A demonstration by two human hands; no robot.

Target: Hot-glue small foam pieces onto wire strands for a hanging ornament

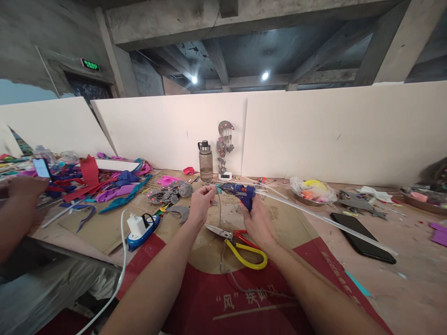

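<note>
My right hand (260,221) is wrapped around the handle of a blue hot glue gun (243,191), its nozzle facing left. A long clear glue stick (324,216) runs out of the gun's back to the right. At the nozzle tip, the fingers of my left hand (203,202) are pinched together; whatever they hold is too small to make out. A grey strand of yarn (220,211) hangs just beside those fingertips. Below both hands, scissors (244,251) with yellow and red handles lie partly spread on the cardboard (195,256).
A blue power strip (143,235) with a white plug sits left. Behind stand a bottle (206,163) and a grey hanging ornament (225,144). Grey yarn (185,189), felt scraps (118,186), a bowl (312,200) and a black phone (363,237) lie around. Another person's hand (26,190) shows far left.
</note>
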